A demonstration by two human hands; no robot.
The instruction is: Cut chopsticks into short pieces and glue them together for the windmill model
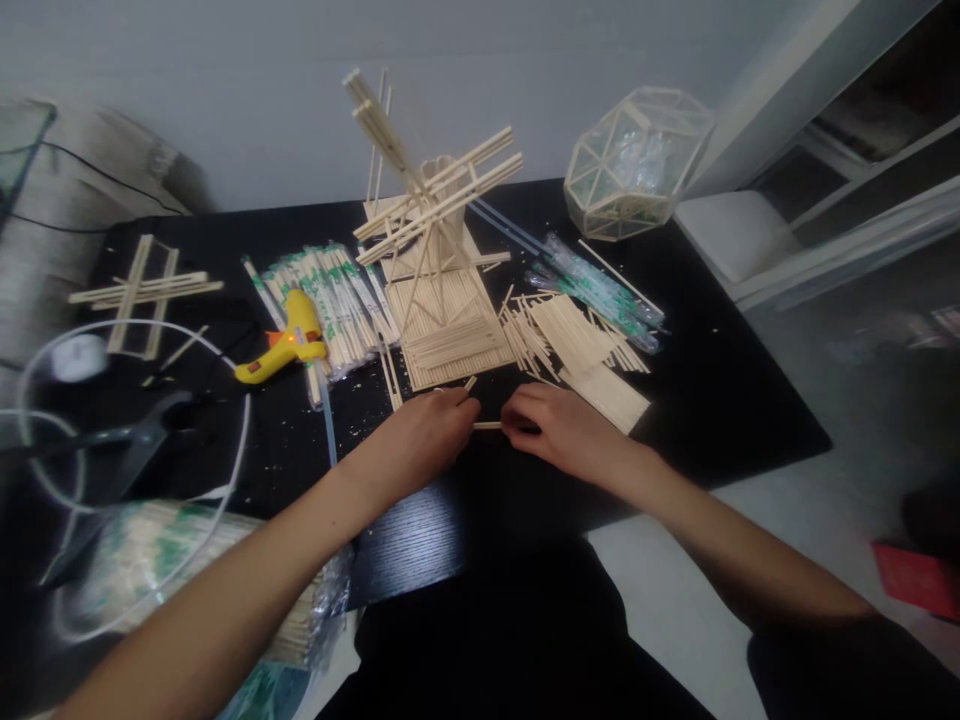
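My left hand (pixel 437 428) and my right hand (pixel 553 425) are close together at the near side of the black table. Between them runs a short length of thin wooden stick (pixel 487 425), with the fingers of both hands closed on it. Another stick end (pixel 470 383) pokes up by my left fingers; whether that hand holds it I cannot tell. Just beyond stands a windmill model (pixel 446 215) built of sticks, its crossed blades tilted, on a slatted stick base (pixel 420 370). Right of the base lie flat stick panels (pixel 577 335) and loose cut sticks (pixel 523 335).
A yellow glue gun (pixel 292 343) rests against wrapped chopsticks (pixel 337 290). At left are a crossed stick frame (pixel 142 290), pliers-like cutters (pixel 146 435) and a looped white cable (pixel 244 440). A faceted clear container (pixel 637 165) stands at back right, near more plastic packets (pixel 600 295).
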